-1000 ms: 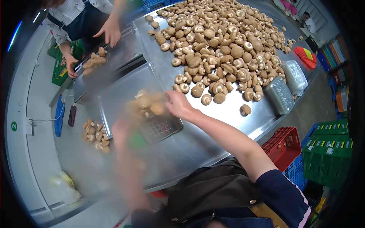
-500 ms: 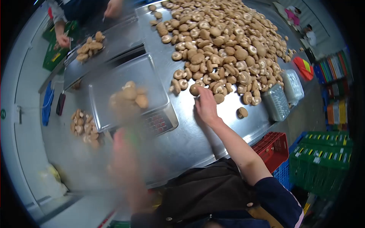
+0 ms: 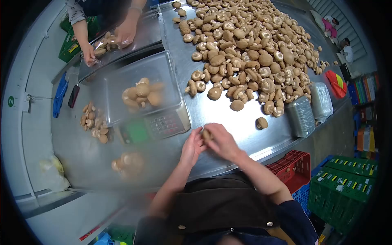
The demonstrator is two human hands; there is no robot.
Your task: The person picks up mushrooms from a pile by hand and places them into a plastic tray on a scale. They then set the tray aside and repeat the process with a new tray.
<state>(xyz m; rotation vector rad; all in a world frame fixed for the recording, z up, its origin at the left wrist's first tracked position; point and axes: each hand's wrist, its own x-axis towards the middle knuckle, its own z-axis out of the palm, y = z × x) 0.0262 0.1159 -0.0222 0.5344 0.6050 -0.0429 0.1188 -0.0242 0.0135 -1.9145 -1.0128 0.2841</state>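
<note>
Just in front of my body, over the metal table, both hands meet. My right hand [image 3: 222, 142] pinches a brown mushroom [image 3: 207, 135] between thumb and fingers. Beside it, my left hand [image 3: 191, 148] is open, its fingertips right by the mushroom's near side. To the left stands a kitchen scale [image 3: 179, 118] with a clear tray [image 3: 169, 71] on top, where several mushrooms [image 3: 142, 92] are heaped. A large pile of mushrooms [image 3: 253, 53] covers the far part of the table, and a single mushroom [image 3: 261, 123] lies apart at the right.
Loose mushrooms lie left of the scale [image 3: 96, 122] and in a blurred cluster [image 3: 128, 163] below it. Wrapped stacks of trays [image 3: 301, 117] stand at the right edge. Red [image 3: 296, 171] and green crates [image 3: 343, 188] sit lower right. Across the table, another person's hands [image 3: 127, 32] handle packed mushrooms.
My right hand has drawn back from the pile with a mushroom. My left hand has come from the lower left to meet it. The other person's hands have moved onto the packed mushrooms.
</note>
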